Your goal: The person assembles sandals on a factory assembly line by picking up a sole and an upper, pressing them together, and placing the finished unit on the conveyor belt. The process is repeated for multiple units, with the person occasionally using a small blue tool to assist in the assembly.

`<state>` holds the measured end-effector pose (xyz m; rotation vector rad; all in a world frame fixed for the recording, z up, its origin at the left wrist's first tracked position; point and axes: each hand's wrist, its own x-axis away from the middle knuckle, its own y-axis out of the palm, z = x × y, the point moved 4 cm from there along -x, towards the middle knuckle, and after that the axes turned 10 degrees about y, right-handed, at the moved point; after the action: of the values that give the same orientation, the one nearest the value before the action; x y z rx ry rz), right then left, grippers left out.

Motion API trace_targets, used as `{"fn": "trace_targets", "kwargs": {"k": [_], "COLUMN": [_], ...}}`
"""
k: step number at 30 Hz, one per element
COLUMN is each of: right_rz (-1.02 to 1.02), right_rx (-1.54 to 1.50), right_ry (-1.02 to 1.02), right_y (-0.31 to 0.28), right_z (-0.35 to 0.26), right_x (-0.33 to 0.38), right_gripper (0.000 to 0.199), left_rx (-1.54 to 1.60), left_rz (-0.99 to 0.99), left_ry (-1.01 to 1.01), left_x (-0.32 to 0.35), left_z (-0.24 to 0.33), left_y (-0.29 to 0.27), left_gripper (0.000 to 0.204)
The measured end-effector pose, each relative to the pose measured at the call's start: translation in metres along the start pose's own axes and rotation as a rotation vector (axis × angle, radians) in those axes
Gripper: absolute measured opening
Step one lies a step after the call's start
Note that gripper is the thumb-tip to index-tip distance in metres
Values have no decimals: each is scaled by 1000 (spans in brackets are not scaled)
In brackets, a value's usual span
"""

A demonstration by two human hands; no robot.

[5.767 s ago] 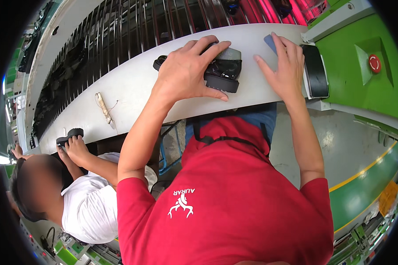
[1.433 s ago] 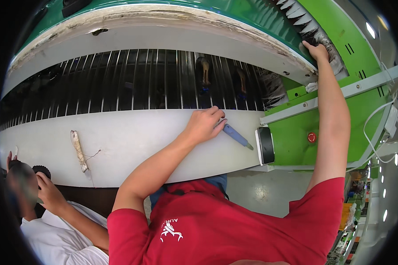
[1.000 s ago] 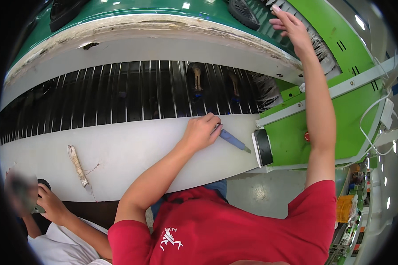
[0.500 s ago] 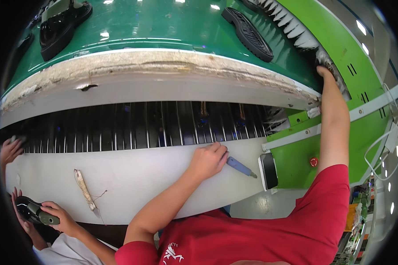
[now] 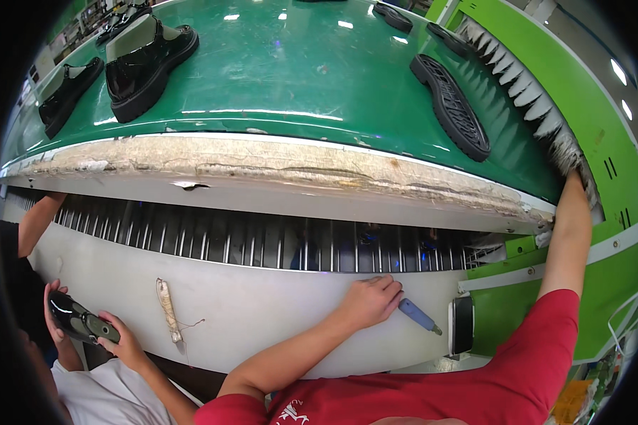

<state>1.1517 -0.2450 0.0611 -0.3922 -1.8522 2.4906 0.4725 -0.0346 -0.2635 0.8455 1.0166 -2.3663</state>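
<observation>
My left hand (image 5: 376, 301) is closed and rests on the white worktop (image 5: 262, 319), against its edge by the dark slatted conveyor (image 5: 262, 241). From its thumb side a blue-handled tool (image 5: 418, 315) sticks out, its greenish tip toward the lower right; the other end is hidden by the hand. My right arm stretches forward, and my right hand (image 5: 575, 181) reaches into the pale bristle curtain (image 5: 539, 103) of a green machine (image 5: 581, 92). Its fingers are hidden there, and whatever they touch does not show.
A green belt (image 5: 290, 85) carries glossy black shoes (image 5: 149, 74) and a tread-up black sole (image 5: 450, 106) behind a worn ledge (image 5: 276, 159). A tape-wrapped stick (image 5: 166, 308) lies on the worktop. At left, a co-worker holds a black shoe (image 5: 74, 315); another person's arm (image 5: 41, 223) reaches under the ledge.
My view has tilted up and to the left, showing more belt and shoes. Both my hands keep about the same places. The far-left person's hand has gone under the ledge.
</observation>
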Motion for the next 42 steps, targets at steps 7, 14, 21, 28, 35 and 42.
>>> {"fn": "trace_targets", "kwargs": {"k": [7, 14, 21, 28, 35, 42], "right_rz": [32, -78, -859, -1105, -986, -108], "right_rx": [-193, -1140, -1828, -2086, -1853, -1814], "right_ry": [-20, -330, -285, -1081, -1226, -1073], "right_y": [0, -35, -76, -107, -12, 89], "right_z": [0, -37, -114, -65, 4, 10], "right_x": [-7, 40, 210, 479, 661, 692], "right_gripper": [25, 15, 23, 35, 44, 43], "left_rx": [-17, -35, 63, 69, 589, -55], "left_rz": [-9, -47, -45, 115, 512, 420], "left_ry": [4, 26, -4, -100, -247, -27], "left_x": [1, 4, -2, 0, -1, 21], "left_z": [2, 5, 6, -7, 41, 114], "left_y": [2, 3, 5, -29, -116, -87], "left_gripper": [13, 14, 10, 15, 42, 40]}}
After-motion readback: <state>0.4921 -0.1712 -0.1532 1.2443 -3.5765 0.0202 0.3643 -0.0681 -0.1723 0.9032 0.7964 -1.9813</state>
